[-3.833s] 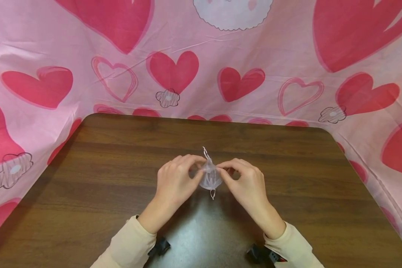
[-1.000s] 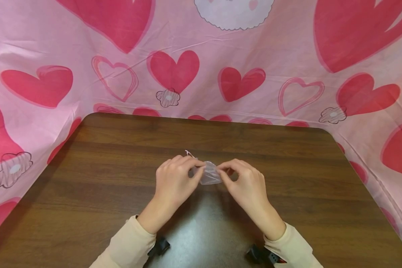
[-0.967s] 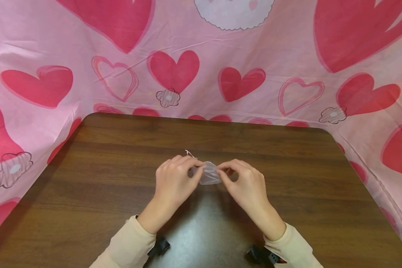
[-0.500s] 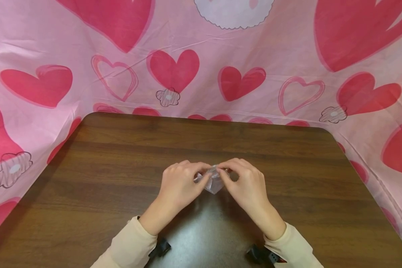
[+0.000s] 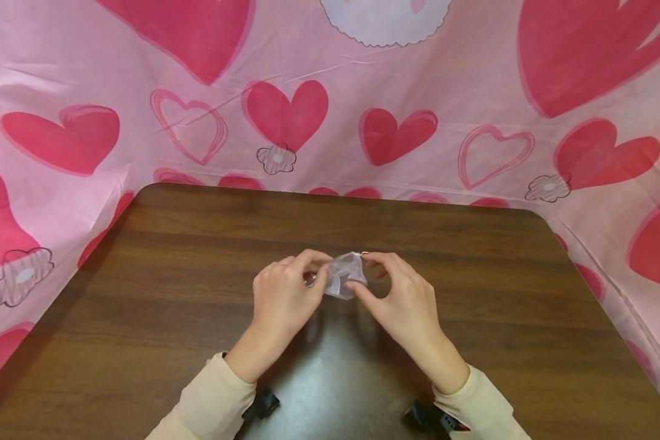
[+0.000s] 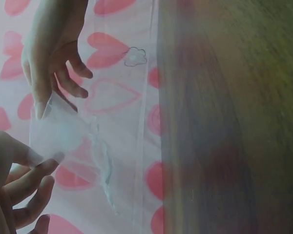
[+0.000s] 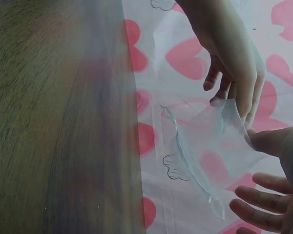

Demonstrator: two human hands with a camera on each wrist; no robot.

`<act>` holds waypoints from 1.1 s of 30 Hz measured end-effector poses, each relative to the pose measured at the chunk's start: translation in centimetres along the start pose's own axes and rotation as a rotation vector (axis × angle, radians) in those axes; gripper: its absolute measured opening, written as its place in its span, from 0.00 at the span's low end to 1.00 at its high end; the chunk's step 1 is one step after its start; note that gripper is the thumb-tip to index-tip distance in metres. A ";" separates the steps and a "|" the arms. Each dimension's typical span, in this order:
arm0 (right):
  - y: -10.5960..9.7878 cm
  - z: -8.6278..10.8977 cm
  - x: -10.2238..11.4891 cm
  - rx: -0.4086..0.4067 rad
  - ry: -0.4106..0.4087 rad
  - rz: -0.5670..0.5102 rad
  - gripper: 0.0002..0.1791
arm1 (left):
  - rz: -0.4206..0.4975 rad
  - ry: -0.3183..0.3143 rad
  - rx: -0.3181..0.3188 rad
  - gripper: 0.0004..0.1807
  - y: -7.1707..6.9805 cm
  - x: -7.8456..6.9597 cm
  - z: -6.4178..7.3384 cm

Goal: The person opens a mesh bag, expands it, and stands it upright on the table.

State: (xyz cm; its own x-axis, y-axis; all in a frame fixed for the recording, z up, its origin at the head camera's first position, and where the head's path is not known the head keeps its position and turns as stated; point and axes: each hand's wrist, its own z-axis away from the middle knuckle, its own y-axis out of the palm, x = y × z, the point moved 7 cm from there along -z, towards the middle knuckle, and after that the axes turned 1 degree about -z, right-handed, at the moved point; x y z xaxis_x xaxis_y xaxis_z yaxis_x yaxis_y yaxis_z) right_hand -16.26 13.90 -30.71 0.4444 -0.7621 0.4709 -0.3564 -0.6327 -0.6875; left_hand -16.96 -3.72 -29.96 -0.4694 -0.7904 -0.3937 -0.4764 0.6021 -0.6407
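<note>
A small sheer white drawstring pouch (image 5: pixel 343 275) is held up over the table, stretched between both hands. My left hand (image 5: pixel 286 290) pinches one side of it between thumb and fingers; the left wrist view shows the pinch on the thin fabric (image 6: pixel 63 131). On the other side, my right hand (image 5: pixel 404 296) has its thumb against the near face and its index finger at the top corner, more widely spread. The twisted cord (image 7: pixel 185 158) runs along the pouch's table-side edge, with a small loop at one end. In the head view the cord is mostly hidden.
Beneath the hands lies a dark wood table (image 5: pixel 198 244) with rounded far corners. A pink cloth (image 5: pixel 341 165) printed with red hearts hangs behind and along both sides. Black wrist devices (image 5: pixel 261 404) show under both sleeves.
Since half a second ago the hands have moved apart, the left one leftward, and my right thumb and index have spread. The pouch has turned and opened out; earlier its cords stuck out at both ends.
</note>
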 end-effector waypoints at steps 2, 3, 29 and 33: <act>-0.1 0.0 -0.1 -0.005 0.027 -0.006 0.24 | 0.016 -0.017 0.003 0.05 0.0 0.1 0.0; -0.1 0.1 -0.2 -0.010 0.037 -0.009 0.24 | 0.022 -0.026 0.006 0.05 0.0 0.2 0.0; -1.0 0.1 0.3 -0.121 -0.087 -0.046 0.10 | 0.001 0.018 0.032 0.07 -0.2 -0.3 0.0; -1.0 0.1 0.1 -0.126 -0.084 -0.042 0.10 | -0.035 0.020 0.023 0.02 -0.4 -0.1 0.0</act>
State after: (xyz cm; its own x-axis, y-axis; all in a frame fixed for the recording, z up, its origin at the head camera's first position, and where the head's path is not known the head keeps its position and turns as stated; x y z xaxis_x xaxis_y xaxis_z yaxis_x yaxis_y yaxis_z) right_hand -15.75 14.46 -30.03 0.5261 -0.7239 0.4463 -0.4343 -0.6800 -0.5908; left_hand -16.79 -3.87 -29.68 -0.4677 -0.8083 -0.3578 -0.4755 0.5713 -0.6690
